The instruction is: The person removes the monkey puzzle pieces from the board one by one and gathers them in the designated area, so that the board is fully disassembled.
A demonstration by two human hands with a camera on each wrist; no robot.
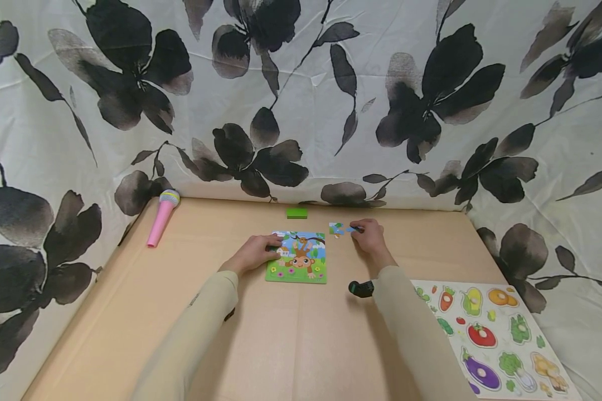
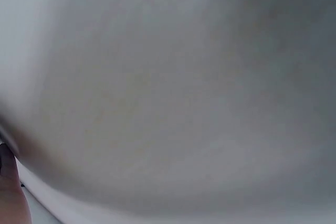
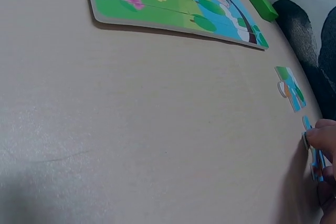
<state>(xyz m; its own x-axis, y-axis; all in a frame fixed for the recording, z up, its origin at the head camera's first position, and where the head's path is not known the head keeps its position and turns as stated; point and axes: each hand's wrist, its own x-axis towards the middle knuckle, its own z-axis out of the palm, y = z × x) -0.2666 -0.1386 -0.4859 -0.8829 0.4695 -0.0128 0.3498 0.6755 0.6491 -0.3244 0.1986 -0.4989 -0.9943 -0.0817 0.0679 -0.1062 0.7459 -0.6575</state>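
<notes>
A puzzle board (image 1: 301,268) with a monkey on blue sky and green grass lies flat. My left hand (image 1: 251,253) is at its left edge, thumb and forefinger spread apart on its surface; the other fingers are hidden. In the left wrist view a blurred pale surface fills nearly everything, and only part of that hand (image 2: 11,203) shows. To the right of the board, my right hand (image 1: 370,238) pinches a small blue puzzle piece (image 3: 315,161) near the table. Another loose piece (image 3: 292,88), blue and green, lies flat between this hand and the board.
A green block (image 1: 296,213) sits behind the board. At the far left lies a pink toy microphone (image 1: 163,218). The right forearm partly covers a white vegetable-picture board (image 1: 501,312) at the right. Floral cloth (image 1: 321,100) hangs along the table's back edge.
</notes>
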